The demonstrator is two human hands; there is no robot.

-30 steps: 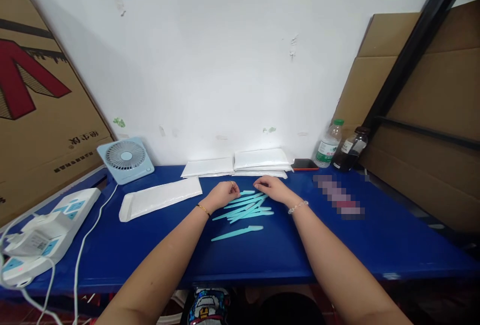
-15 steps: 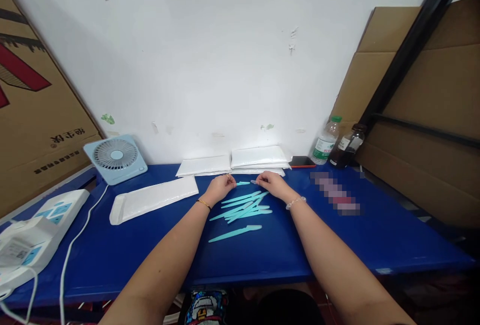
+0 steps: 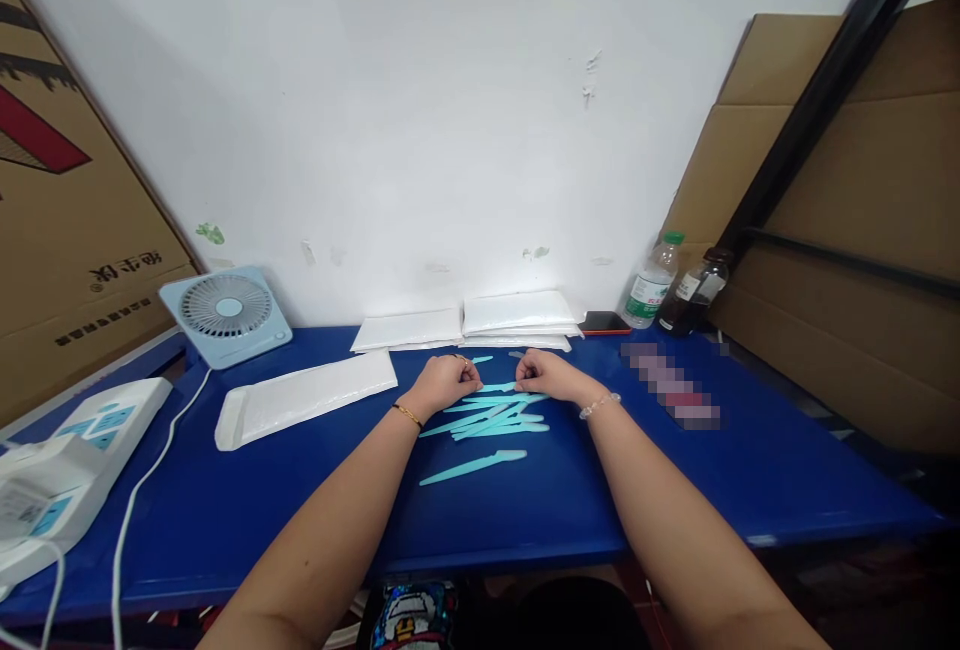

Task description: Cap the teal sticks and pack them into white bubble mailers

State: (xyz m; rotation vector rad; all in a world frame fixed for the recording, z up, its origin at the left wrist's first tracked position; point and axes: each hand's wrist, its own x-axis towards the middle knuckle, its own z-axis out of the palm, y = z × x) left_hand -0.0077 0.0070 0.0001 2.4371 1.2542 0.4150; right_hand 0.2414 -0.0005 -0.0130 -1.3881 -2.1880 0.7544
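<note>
My left hand is closed in a pinch on the handle side of a turquoise eyebrow razor. At that razor's other end, the fingertips of my right hand are pinched together. Just below both hands lies a loose, overlapping pile of similar razors. Nearer to me, one separate razor rests on the blue table. Behind my hands, a further turquoise razor shows in part. A small pale piece lies by my right fingers.
White padded mailers are stacked against the wall, and another mailer lies at left. A blue fan and a white power strip stand further left. At right are a phone, a water bottle and a dark bottle.
Both hands have come slightly nearer to me, down to the pile's far edge, and now hold a razor there. The razor and pale piece they were at before lie behind them.
</note>
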